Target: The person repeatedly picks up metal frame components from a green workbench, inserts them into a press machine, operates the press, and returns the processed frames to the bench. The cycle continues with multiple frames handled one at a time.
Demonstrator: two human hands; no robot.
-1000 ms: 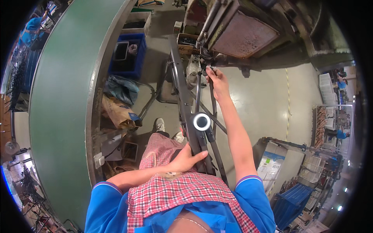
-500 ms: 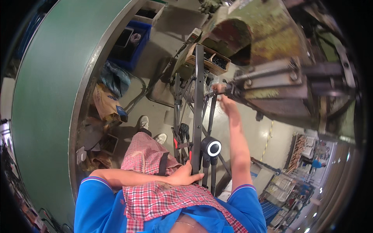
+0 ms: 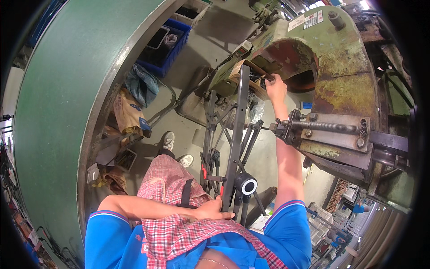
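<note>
Reaching up and away from the body, the right hand (image 3: pixel 275 87) sits at the mouth of the rusty arched opening of a green press machine (image 3: pixel 340 85), its fingers curled around something small and dark on the cardboard-lined ledge (image 3: pixel 251 76) there; what exactly it grips is too small to tell. The left hand (image 3: pixel 210 210) lies low across the lap, palm down on a red checked apron (image 3: pixel 179 224), fingers loosely extended and touching the foot of a dark metal tripod stand (image 3: pixel 235 148), holding nothing that can be seen. The stand rises between the two arms, with a round black fitting ringed in white (image 3: pixel 246 184) near its base.

On the top of the machine, near the upper edge, there is a rectangular white label with red patches (image 3: pixel 310 20). A threaded steel rod in a bracket (image 3: pixel 322 127) juts out just right of the forearm. To the left curves a large green drum wall (image 3: pixel 58 103). On the floor beside it stand a blue plastic crate (image 3: pixel 168 51), a crumpled brown paper sack (image 3: pixel 127 112) and a grey-blue cloth bundle (image 3: pixel 141 85). Two white shoes (image 3: pixel 174 150) show on the concrete.
</note>
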